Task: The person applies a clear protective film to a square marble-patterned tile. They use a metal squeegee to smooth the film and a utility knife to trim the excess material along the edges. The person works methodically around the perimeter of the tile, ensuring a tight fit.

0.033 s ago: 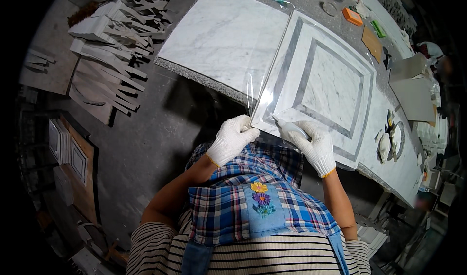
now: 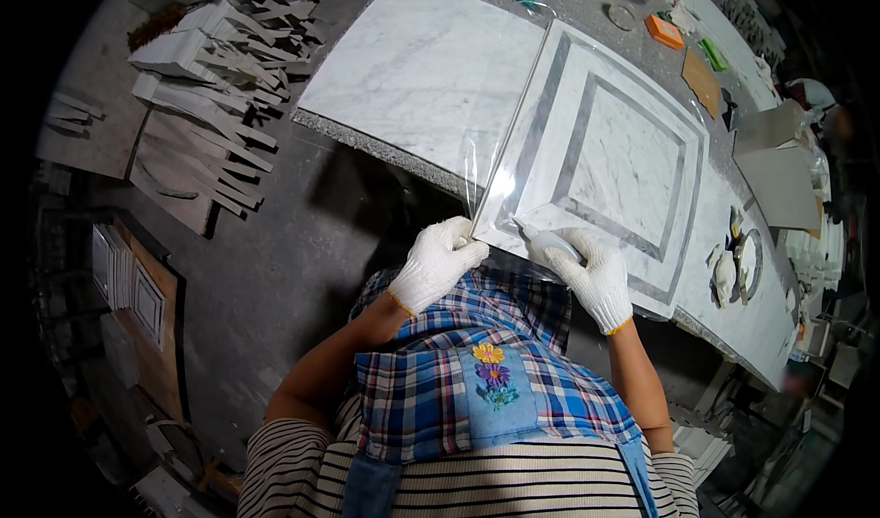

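Showing no chg, staying put: gripping bottle [image 2: 553, 244] w/ R hand [image 2: 598, 275].
Curling L hand [image 2: 433, 263] at nr-L corner of panel [image 2: 628, 156], leaving grip unclear.

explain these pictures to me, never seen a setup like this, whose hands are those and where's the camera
There is no machine at work here: the left hand and right hand are a person's own, in white knit gloves. The view comes from a wide fisheye camera worn on the head, looking down, so straight edges bend near the rim. On the worktop lie a plain marble slab and a panel with grey frame bands. The right hand holds a pale squeeze bottle; the left is at the panel's near left corner.
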`<state>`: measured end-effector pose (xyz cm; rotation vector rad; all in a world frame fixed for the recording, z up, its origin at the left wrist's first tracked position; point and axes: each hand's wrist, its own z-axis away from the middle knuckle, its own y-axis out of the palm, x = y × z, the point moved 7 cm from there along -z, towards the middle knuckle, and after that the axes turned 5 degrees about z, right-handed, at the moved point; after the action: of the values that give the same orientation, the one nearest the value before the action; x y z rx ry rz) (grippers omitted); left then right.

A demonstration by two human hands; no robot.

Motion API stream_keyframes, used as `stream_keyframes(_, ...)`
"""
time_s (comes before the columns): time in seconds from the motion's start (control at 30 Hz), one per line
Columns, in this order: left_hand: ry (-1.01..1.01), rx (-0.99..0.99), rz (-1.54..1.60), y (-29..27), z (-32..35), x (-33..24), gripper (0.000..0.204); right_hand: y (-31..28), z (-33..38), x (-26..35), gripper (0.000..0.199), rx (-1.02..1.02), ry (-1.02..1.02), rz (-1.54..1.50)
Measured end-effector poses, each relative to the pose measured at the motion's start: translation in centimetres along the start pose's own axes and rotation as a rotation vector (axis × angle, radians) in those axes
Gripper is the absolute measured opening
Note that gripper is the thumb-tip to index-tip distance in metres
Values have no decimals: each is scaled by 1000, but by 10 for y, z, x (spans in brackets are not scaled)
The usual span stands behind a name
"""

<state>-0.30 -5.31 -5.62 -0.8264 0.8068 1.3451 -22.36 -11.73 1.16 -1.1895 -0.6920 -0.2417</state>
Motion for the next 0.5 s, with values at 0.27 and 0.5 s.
stream_keyframes(0.27,9,0,-1,0,1,0,25,0,-1,0,40,3,-2,10)
stream_keyframes(0.5,-4,0,-24,-1,-1,0,26,0,-1,1,40,-5,-12,20)
